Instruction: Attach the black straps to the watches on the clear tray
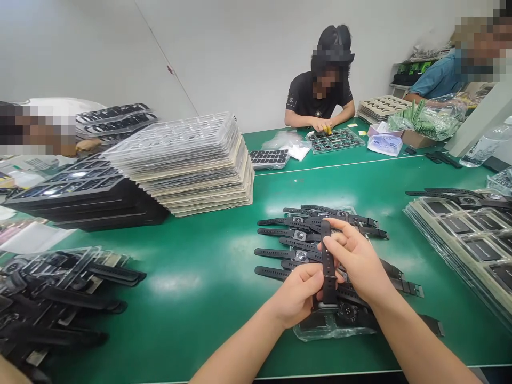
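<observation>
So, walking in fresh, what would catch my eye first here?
Probably the black watch strap held between the left hand and right hand, over a spread of black watches on the green table. Next, perhaps, the tall stack of trays left of centre, then the person in a black shirt across the table.

A watch workshop around me, long green table, black watches laid out towards the near edge, tall stack of trays beyond, co-worker bent over the far edge.
</observation>
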{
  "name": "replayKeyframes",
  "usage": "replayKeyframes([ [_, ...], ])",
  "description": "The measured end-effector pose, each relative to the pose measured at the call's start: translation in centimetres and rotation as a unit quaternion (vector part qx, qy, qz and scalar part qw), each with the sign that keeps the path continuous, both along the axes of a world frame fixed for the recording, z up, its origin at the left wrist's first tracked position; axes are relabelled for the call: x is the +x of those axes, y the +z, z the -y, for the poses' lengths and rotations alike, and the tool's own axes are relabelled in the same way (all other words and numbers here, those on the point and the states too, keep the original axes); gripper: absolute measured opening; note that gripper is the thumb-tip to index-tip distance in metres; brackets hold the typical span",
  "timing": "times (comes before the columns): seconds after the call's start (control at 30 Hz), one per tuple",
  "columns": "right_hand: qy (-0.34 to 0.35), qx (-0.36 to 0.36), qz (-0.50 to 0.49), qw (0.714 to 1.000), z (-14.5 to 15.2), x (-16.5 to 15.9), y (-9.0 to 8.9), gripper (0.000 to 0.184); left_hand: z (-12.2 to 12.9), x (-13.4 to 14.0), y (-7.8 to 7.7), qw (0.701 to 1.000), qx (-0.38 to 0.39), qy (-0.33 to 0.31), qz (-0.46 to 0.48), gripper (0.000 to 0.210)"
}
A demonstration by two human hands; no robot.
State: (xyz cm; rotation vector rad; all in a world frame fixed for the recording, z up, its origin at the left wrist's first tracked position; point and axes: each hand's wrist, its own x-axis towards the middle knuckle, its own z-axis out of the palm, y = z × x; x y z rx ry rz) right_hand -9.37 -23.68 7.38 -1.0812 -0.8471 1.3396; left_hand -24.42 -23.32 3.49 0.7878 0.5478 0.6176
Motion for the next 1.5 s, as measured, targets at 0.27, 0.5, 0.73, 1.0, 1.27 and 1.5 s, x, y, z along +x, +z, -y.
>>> replayKeyframes([
  [0.27,-0.016,0.055,0.126,0.99,0.6,0.2,-0.3,0.046,-0.2,-0.4,1.1,0.932,0.323,0.064,-0.151,0.041],
  [0.5,0.038,0.107,0.287,0.951,1.3,-0.1,-0.9,0.028,-1.0,-1.9,1.1,0.664,0.652,0.229,-0.287,0.03],
  [0.73,0.018,0.045,0.084,0.995,0.7,-0.7,-2.0,0.038,-1.0,-2.0,1.1,0.604,0.71,0.277,-0.232,0.036],
  [1.0,0.033,0.053,0.1,0.993,1.0,-0.5,-1.5,0.038,-1.1,-2.0,1.2,0.524,0.753,0.306,-0.254,0.029],
  [1.27,0.085,0.229,0.309,0.919,1.3,-0.5,-1.4,0.04,-0.9,-2.1,2.2,0.85,0.423,0.262,-0.172,0.012],
  [1.5,0.102,0.192,0.329,0.919,1.6,-0.9,-1.1,0.039,-1.5,-2.2,1.3,0.92,0.255,0.291,-0.064,0.036],
])
